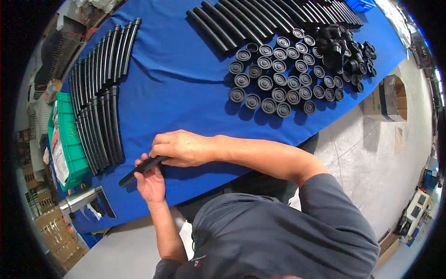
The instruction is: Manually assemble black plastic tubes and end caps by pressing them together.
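Black ribbed tube (pixel 139 169), short and slightly curved, lay slanted across the near edge of the blue table (pixel 186 93), held by both hands at once. The left hand (pixel 151 182) cupped it from below with fingers curled up around its middle, while the right hand (pixel 181 148) closed over its upper end, covering that end completely; what the right fingers did there could not be seen. Its lower end poked out free toward the table's edge.

Just beyond the hands, to the left, sat a fanned row of similar black tubes (pixel 97 125), with longer tubes (pixel 260 18) lined along the far side. Round black caps (pixel 278 79) clustered in rows to the right. A green crate (pixel 67 139) stood off the table's left end.

Because the tube hung over the edge, a loosened grip would probably let it slide to the floor, and a stray elbow might scatter the nearby row.
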